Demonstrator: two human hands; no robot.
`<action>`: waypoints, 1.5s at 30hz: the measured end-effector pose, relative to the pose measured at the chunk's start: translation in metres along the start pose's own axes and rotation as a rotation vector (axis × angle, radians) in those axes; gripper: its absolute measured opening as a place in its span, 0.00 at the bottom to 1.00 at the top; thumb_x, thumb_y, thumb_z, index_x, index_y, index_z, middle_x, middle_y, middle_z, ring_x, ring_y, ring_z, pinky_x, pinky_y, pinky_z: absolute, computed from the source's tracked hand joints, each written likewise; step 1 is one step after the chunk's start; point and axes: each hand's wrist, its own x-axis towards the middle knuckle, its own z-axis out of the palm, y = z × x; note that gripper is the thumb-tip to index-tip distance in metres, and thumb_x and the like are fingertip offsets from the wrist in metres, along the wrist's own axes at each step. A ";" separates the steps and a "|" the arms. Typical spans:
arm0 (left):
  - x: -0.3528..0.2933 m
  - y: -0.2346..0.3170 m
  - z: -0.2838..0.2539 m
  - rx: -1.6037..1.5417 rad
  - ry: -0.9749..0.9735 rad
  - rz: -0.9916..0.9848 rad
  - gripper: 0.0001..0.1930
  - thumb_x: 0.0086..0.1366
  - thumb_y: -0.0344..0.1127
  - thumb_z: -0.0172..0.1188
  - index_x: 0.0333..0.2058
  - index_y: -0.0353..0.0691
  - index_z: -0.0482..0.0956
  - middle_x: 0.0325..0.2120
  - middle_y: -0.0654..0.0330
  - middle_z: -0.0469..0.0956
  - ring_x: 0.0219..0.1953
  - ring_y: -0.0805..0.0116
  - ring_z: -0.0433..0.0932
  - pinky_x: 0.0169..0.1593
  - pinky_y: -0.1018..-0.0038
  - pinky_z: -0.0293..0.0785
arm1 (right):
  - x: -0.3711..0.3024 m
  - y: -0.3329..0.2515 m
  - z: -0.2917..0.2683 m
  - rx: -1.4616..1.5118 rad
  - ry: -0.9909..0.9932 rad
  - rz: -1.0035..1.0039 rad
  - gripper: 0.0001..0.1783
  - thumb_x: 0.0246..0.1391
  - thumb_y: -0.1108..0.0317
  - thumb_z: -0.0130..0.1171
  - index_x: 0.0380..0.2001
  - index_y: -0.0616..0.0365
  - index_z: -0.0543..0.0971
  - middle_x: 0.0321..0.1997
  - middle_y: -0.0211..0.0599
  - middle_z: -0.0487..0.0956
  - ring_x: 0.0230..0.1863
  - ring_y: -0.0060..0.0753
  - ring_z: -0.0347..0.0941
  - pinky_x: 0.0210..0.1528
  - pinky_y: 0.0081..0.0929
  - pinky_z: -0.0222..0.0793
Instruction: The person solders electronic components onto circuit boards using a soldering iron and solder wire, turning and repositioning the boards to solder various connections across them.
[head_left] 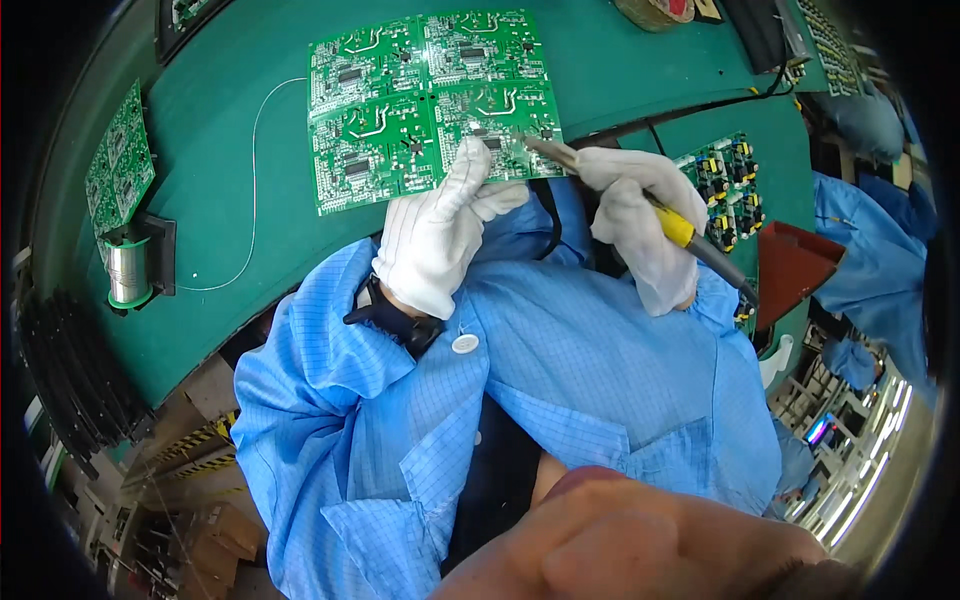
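Note:
A green circuit board panel (372,112), made up of several joined boards, lies on the green mat in front of me. My left hand (435,240), in a white glove, is closed at its near edge, with the thumb over the top face and the other fingers partly hidden. In my white-gloved right hand (650,215) is a soldering iron (676,228) with a yellow grip. Its tip end points left over the panel's near right board; whether it touches is not clear. A thin solder wire (254,160) curves across the mat to the panel's left side.
On the left, a solder spool (128,275) sits in a holder by a tilted circuit board (122,165). Boards with yellow and black parts (728,190) lie at right, beside a red bin (797,270). A person in blue (870,245) is beyond. Black racks (75,370) stand lower left.

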 end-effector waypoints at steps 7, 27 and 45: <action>0.005 0.009 0.005 -0.147 0.003 -0.094 0.22 0.77 0.40 0.53 0.59 0.28 0.71 0.57 0.56 0.73 0.55 0.63 0.77 0.62 0.66 0.73 | 0.013 0.011 -0.004 -0.100 0.073 -0.085 0.14 0.61 0.73 0.61 0.49 0.63 0.83 0.32 0.36 0.83 0.29 0.26 0.79 0.35 0.24 0.75; 0.038 0.020 0.011 -0.602 -0.090 -0.286 0.29 0.73 0.46 0.60 0.64 0.31 0.69 0.50 0.48 0.82 0.48 0.56 0.83 0.54 0.64 0.77 | 0.053 0.055 0.001 -0.644 0.032 -0.462 0.27 0.49 0.74 0.71 0.54 0.47 0.80 0.54 0.37 0.83 0.61 0.47 0.77 0.56 0.40 0.77; 0.041 0.115 -0.107 1.693 0.507 0.123 0.15 0.74 0.46 0.56 0.51 0.47 0.84 0.42 0.54 0.84 0.45 0.56 0.83 0.49 0.64 0.77 | 0.097 0.066 -0.083 -0.440 0.447 0.093 0.27 0.70 0.52 0.54 0.59 0.65 0.77 0.51 0.35 0.82 0.39 0.22 0.74 0.44 0.22 0.71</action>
